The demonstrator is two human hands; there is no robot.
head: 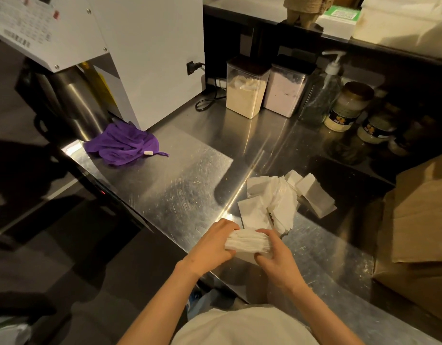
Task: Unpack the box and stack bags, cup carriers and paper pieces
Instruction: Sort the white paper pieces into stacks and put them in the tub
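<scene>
I am observing the paper-stacking step in progress. Both hands are grasping one paper stack, just left of the cardboard box. The left hand is curling round its left end and the right hand is pinching its right end, above the counter edge. One loose heap of paper pieces is lying left of the box, its sheets overlapping too much to count. I am judging the next move as setting the squared stack down flat, then gathering the heap. I am counting one box, one stack and one heap; no bags or cup carriers are showing.
</scene>
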